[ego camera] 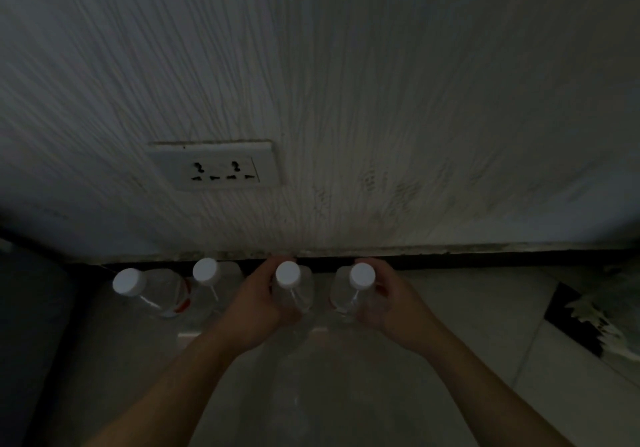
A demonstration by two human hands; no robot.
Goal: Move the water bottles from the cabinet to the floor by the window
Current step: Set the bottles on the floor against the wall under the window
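Since two bottles [159, 290] already line the far wall [346, 100], you're extending the row right. L hand [258, 302] fingers wrap the third bottle [287, 273], R hand [391, 304] fingers the fourth bottle [362, 276], caps up.

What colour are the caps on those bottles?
White; all four bottle caps show it in the head view.

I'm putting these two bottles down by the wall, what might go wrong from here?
The left hand sets its bottle close to a standing bottle; a bump might topple it. It is dim, so the right hand may land its own bottle tilted on the floor. A wall outlet sits above the bottles; a splash could reach it.
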